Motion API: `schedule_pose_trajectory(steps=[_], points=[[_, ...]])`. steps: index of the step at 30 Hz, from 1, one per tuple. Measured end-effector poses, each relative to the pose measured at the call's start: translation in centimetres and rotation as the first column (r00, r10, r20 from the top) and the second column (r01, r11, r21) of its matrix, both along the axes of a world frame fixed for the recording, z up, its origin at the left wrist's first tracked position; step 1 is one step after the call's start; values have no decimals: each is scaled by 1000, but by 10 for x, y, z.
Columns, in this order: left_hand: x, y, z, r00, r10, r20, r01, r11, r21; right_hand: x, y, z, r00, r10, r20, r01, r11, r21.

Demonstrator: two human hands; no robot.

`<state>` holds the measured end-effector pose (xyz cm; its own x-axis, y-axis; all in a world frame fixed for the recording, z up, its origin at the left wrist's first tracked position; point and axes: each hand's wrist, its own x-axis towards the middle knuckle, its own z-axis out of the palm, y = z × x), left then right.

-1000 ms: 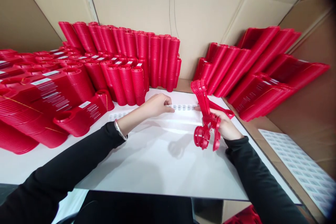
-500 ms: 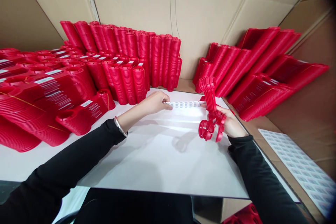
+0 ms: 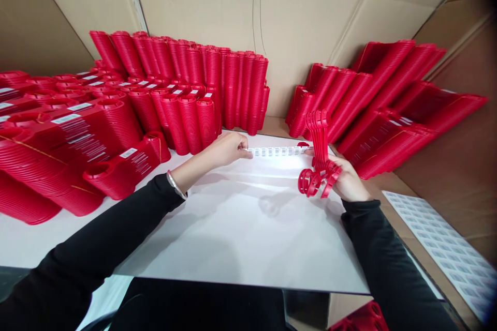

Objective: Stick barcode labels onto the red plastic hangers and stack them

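Observation:
A narrow strip of white labels (image 3: 276, 151) stretches between my two hands above the white tabletop (image 3: 217, 238). My left hand (image 3: 232, 149) pinches its left end. My right hand (image 3: 347, 178) is closed around a small bunch of red plastic pieces (image 3: 319, 139) with ring-shaped ends, fanned apart at the bottom. The strip's right end reaches the fingertips of this same hand, partly hidden behind the red pieces. A small red part (image 3: 303, 144) shows just behind the strip.
Stacked red pieces (image 3: 190, 124) with white labels fill the left and back left. More red stacks (image 3: 373, 98) lean at the right against cardboard walls (image 3: 303, 20). A label sheet (image 3: 438, 248) lies at the right. Below the table edge are red pieces (image 3: 363, 320).
My right hand has moved slightly right and up with the red pieces. The strip between the hands looks longer, and my left hand has shifted slightly left.

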<state>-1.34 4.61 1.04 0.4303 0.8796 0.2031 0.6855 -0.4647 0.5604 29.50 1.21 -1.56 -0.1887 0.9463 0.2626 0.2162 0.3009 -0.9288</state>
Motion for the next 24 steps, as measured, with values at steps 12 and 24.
schedule_pose_trajectory(steps=[12,24], points=[[-4,0,5,998,-19,-52,21,999,39,14,2,-1,996,-33,-83,28,998,-59],[-13,7,-4,975,-96,-198,115,989,87,24,4,1,966,-151,-212,125,983,-132]])
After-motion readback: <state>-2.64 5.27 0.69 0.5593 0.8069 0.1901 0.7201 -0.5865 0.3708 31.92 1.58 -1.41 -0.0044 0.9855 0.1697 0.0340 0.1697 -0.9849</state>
